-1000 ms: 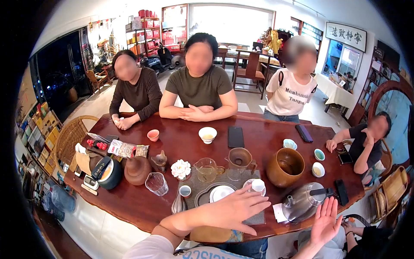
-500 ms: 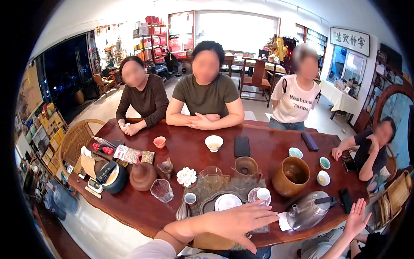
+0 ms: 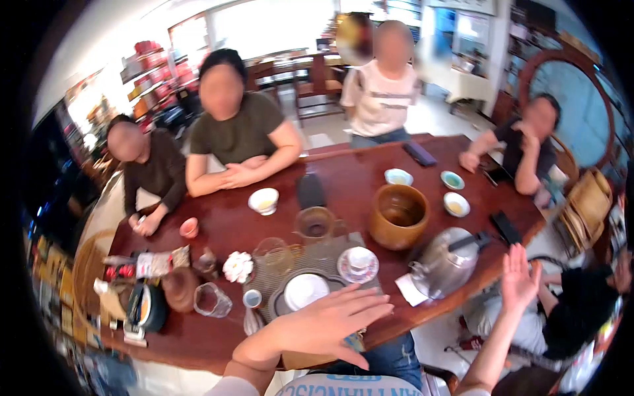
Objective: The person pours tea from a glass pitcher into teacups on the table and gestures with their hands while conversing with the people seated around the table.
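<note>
My left hand [image 3: 330, 320] is raised palm down with fingers spread, above the near table edge, and holds nothing. It covers part of a dark tea tray with a white round dish [image 3: 306, 290] on it. Just beyond its fingertips a white cup [image 3: 360, 259] stands on a patterned saucer. My right hand [image 3: 518, 280] is lifted off the table's right edge, palm showing, fingers stretched out, nothing in it. To its left is a steel kettle [image 3: 446, 264], apart from the hand. A black phone [image 3: 506, 228] lies on the table beyond my right fingers.
A brown wooden pot [image 3: 399, 228], a glass pitcher [image 3: 274, 256], a white flower [image 3: 238, 267] and several tea bowls stand on the dark red table [image 3: 356, 175]. Clay and glass vessels crowd its left end. Several people are around the table, one seated close on my right.
My view has swung to the right, so the table and people sit further left and the frame is blurrier. Both hands stay raised and open. More of my right arm shows.
</note>
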`<state>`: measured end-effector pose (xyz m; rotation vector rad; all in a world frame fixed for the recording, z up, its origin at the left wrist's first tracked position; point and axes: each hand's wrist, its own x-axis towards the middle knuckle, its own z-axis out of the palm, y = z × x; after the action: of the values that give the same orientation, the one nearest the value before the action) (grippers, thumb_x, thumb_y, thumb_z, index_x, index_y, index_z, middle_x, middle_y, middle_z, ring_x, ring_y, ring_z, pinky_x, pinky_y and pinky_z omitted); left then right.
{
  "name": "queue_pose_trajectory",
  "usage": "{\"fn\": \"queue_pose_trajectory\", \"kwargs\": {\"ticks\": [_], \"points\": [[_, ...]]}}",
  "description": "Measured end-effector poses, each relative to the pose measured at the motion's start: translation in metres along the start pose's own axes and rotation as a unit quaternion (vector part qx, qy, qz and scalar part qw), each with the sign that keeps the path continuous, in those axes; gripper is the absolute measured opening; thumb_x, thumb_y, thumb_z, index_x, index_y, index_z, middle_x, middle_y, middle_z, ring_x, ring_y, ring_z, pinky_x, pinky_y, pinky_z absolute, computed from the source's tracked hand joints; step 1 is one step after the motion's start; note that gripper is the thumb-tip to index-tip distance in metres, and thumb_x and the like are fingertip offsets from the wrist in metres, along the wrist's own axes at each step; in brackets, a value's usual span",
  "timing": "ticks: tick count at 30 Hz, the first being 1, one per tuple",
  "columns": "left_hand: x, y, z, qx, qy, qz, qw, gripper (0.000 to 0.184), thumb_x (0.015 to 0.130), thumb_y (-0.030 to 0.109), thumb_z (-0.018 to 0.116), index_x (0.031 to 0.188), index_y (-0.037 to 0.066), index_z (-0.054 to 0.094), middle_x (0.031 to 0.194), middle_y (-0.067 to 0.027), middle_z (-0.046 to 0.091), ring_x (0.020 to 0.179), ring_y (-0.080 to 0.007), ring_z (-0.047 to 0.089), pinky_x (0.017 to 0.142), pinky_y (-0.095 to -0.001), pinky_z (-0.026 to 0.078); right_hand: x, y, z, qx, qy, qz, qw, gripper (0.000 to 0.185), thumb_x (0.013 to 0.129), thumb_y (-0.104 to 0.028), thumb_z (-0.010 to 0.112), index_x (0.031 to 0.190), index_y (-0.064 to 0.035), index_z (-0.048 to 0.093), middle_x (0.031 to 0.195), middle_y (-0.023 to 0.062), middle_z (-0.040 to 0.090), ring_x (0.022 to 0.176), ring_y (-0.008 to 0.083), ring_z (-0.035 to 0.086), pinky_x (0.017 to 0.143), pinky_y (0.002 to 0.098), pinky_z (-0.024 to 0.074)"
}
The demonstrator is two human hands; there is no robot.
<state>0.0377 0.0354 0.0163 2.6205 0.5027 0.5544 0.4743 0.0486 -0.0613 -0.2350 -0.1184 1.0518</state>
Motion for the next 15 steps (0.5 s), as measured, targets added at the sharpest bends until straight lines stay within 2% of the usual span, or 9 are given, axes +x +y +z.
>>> {"fn": "queue_pose_trajectory", "kwargs": {"ticks": [2, 5, 8, 14, 15], "points": [[0.002, 0.003, -0.001, 0.001, -0.018, -0.013, 1.000, 0.092, 0.066, 0.053, 0.073, 0.133, -0.002, 0.042, 0.136, -0.0168, 0.045, 0.128, -0.0321, 0.042, 0.108, -0.0463, 0.028, -0.003, 0.002, -0.005, 0.014, -0.030, 0.018, 0.999, 0.060, 0.095, -0.037, 0.046, 0.133, 0.0077, 0.037, 0.141, 0.0216, 0.039, 0.133, 0.0311, 0.035, 0.110, 0.0484, 0.0261], [0.003, 0.005, -0.003, 0.027, -0.033, -0.027, 0.999, 0.090, 0.066, 0.053, 0.074, 0.132, 0.000, 0.044, 0.135, -0.0156, 0.047, 0.127, -0.0307, 0.044, 0.107, -0.0464, 0.030, -0.012, 0.010, 0.002, 0.024, -0.023, 0.017, 0.999, 0.059, 0.095, -0.037, 0.045, 0.133, 0.0083, 0.038, 0.140, 0.0205, 0.040, 0.133, 0.0310, 0.036, 0.110, 0.0475, 0.0277], [0.002, 0.006, -0.003, 0.047, -0.030, -0.026, 0.998, 0.089, 0.066, 0.053, 0.074, 0.132, 0.000, 0.044, 0.135, -0.0147, 0.047, 0.126, -0.0299, 0.045, 0.106, -0.0465, 0.032, -0.016, 0.015, 0.006, 0.028, -0.024, 0.022, 0.999, 0.060, 0.094, -0.035, 0.046, 0.134, 0.0083, 0.036, 0.142, 0.0209, 0.038, 0.134, 0.0307, 0.033, 0.111, 0.0463, 0.0254], [0.001, 0.007, -0.004, 0.035, -0.013, -0.021, 0.999, 0.089, 0.066, 0.053, 0.074, 0.133, 0.002, 0.044, 0.135, -0.0135, 0.047, 0.126, -0.0287, 0.044, 0.106, -0.0468, 0.031, -0.017, 0.020, 0.007, 0.026, -0.018, 0.035, 0.999, 0.059, 0.095, -0.034, 0.045, 0.135, 0.0079, 0.035, 0.143, 0.0211, 0.036, 0.135, 0.0307, 0.032, 0.112, 0.0464, 0.0243], [0.001, 0.006, -0.003, 0.023, -0.024, -0.015, 0.999, 0.091, 0.067, 0.054, 0.072, 0.134, 0.001, 0.041, 0.136, -0.0155, 0.045, 0.128, -0.0303, 0.042, 0.107, -0.0476, 0.030, -0.019, 0.019, 0.007, 0.027, -0.018, 0.031, 0.999, 0.060, 0.095, -0.035, 0.044, 0.136, 0.0073, 0.034, 0.143, 0.0207, 0.037, 0.135, 0.0305, 0.032, 0.112, 0.0465, 0.0243]]}}
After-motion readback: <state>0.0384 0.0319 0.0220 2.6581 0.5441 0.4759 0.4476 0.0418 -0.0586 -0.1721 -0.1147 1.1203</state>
